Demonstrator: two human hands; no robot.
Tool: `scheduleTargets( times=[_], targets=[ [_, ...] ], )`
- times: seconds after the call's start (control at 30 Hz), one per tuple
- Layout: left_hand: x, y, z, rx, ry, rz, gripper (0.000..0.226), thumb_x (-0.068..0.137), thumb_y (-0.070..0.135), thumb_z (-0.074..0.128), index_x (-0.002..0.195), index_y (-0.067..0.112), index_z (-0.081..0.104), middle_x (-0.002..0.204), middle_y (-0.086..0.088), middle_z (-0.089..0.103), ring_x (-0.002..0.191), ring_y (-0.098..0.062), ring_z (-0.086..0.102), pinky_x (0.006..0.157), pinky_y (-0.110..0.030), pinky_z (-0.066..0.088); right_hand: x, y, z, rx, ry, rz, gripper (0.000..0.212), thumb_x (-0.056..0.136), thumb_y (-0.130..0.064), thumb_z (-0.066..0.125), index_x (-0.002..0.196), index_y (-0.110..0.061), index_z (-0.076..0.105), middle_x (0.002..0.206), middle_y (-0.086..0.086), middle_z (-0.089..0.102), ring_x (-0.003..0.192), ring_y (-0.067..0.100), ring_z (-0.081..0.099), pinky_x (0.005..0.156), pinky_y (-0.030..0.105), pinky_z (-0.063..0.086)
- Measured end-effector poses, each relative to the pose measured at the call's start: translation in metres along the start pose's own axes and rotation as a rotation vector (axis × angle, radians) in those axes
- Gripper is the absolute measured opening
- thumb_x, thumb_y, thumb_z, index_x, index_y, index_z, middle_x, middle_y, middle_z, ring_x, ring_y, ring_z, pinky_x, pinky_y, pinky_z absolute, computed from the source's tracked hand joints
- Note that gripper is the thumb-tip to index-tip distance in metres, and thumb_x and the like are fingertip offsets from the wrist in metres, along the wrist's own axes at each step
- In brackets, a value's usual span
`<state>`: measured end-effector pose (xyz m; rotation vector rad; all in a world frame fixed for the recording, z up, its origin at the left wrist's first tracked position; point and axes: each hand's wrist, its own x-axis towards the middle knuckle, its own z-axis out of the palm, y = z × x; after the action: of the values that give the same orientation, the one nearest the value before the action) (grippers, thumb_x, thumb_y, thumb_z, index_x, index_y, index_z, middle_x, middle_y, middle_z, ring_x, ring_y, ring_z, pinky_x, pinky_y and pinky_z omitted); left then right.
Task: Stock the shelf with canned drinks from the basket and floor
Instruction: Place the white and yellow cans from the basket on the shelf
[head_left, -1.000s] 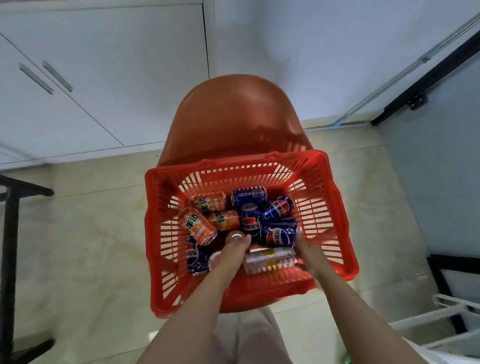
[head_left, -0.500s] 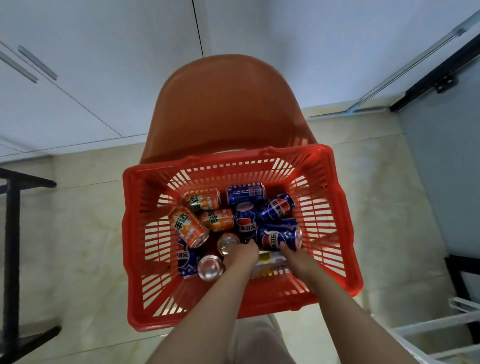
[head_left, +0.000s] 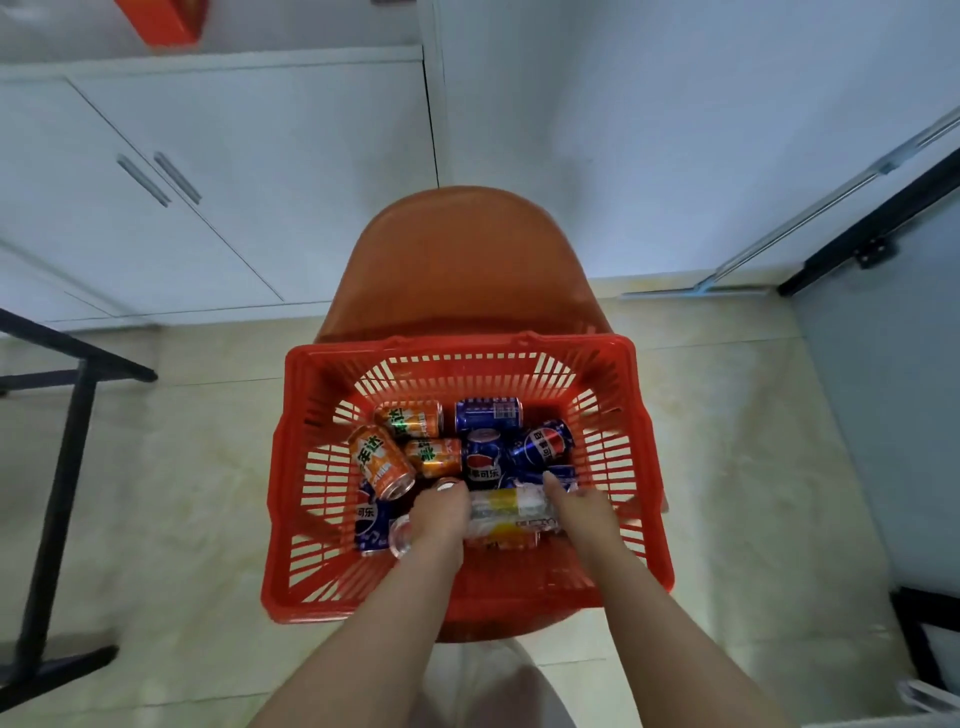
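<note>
A red plastic basket sits on an orange chair. Inside lie orange cans on the left and blue cola cans at the back and right. A silver and yellow can lies sideways at the near side of the pile. My left hand is curled over its left end and my right hand grips its right end, thumb on top. A silver can top shows just left of my left hand. No shelf is in view.
White cabinet doors and a white wall stand behind the chair. A black table frame stands on the tiled floor at left. A dark door frame and black stand are at right.
Both hands have closed in on the silver and yellow can, which now sits higher between them. The view has tilted up, showing more of the cabinet.
</note>
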<state>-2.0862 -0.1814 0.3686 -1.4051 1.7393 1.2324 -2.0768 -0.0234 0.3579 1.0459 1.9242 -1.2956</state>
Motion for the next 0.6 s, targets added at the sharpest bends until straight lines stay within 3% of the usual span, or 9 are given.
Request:
scheduleTargets(
  times=[0.07,0.17,0.33,0.43,0.53,0.6],
  targets=[
    [-0.015,0.011,-0.01,-0.148,-0.001,0.049,0.024,0.095,0.025,0.054,0.104,0.003,0.056,0.088,-0.008,0.06,0.08,-0.023,0.057,0.072,-0.034,0.046,-0.013,-0.013,-0.006,0.086,0.037,-0.018,0.035,0.088,-0.041,0.067,0.097,-0.007,0.064,0.091,0.009,0.07,0.083,0.024,0.067,0.083,0.045,0.058],
    [-0.037,0.029,-0.029,-0.25,-0.015,0.134,0.023,0.092,0.026,0.06,0.082,0.005,0.059,0.09,-0.013,0.066,0.078,-0.026,0.062,0.064,-0.032,0.046,-0.039,-0.034,-0.014,0.329,-0.029,0.027,0.027,0.09,-0.028,0.068,0.092,-0.002,0.058,0.093,0.014,0.066,0.083,0.024,0.066,0.079,0.042,0.059],
    [-0.077,0.057,-0.063,-0.316,-0.039,0.336,0.014,0.09,0.021,0.061,0.082,0.009,0.064,0.09,-0.011,0.07,0.082,-0.025,0.066,0.076,-0.037,0.055,-0.079,-0.06,-0.016,0.642,-0.014,0.017,0.035,0.085,-0.023,0.074,0.104,0.002,0.059,0.102,0.019,0.065,0.093,0.03,0.065,0.063,0.037,0.058],
    [-0.099,0.071,-0.085,-0.297,-0.068,0.504,0.013,0.092,0.026,0.06,0.09,0.014,0.065,0.091,-0.006,0.069,0.084,-0.019,0.064,0.073,-0.032,0.054,-0.114,-0.072,-0.009,0.869,-0.01,-0.045,0.034,0.087,-0.022,0.072,0.107,0.002,0.058,0.103,0.02,0.065,0.093,0.031,0.064,0.069,0.039,0.057],
    [-0.123,0.085,-0.106,-0.332,-0.255,0.591,0.009,0.091,0.025,0.065,0.089,0.015,0.065,0.094,-0.008,0.069,0.087,-0.02,0.064,0.086,-0.038,0.054,-0.145,-0.081,-0.006,1.009,-0.016,-0.124,0.025,0.09,-0.023,0.067,0.099,0.0,0.061,0.099,0.018,0.063,0.091,0.03,0.063,0.077,0.04,0.056],
    [-0.14,0.091,-0.128,-0.281,-0.363,0.698,0.011,0.089,0.026,0.069,0.092,0.016,0.066,0.096,-0.008,0.069,0.09,-0.022,0.064,0.092,-0.04,0.054,-0.167,-0.083,-0.003,1.116,-0.016,-0.177,0.032,0.089,-0.026,0.067,0.104,0.001,0.061,0.103,0.018,0.064,0.092,0.029,0.063,0.074,0.037,0.057]
  ],
)
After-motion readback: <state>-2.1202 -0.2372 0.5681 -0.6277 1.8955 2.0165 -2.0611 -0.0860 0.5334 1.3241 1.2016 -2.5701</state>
